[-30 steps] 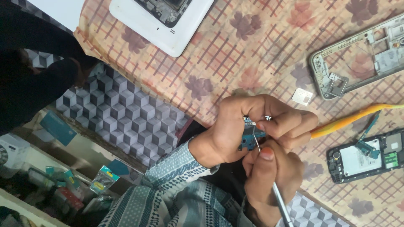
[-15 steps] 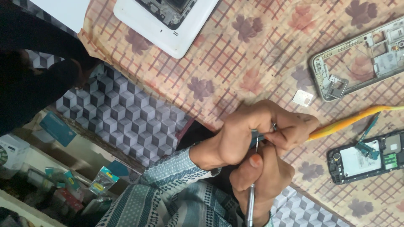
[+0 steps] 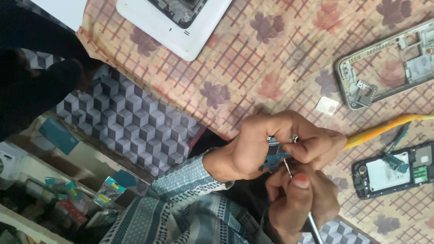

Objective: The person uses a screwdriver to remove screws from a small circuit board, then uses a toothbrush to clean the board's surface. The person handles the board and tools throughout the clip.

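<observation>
The left hand point(image 3: 266, 144) pinches a small blue circuit board point(image 3: 272, 158) steady, just left of the opened phone point(image 3: 391, 171); right hand point(image 3: 298, 199) fingers grip a thin metal tool point(image 3: 289, 171), its tip on the board.

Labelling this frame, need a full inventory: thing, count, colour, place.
small circuit board: 1, blue, pinched in left hand
thin metal tool: 1, silver, in right hand, tip at the board
opened phone: 1, black, right edge
phone frame: 1, grey, upper right
tablet shell: 1, white, top
small square part: 1, white, below frame
long tool: 1, yellow-orange, right
cloth: 1, floral checked
left hand: 1
right hand: 1
</observation>
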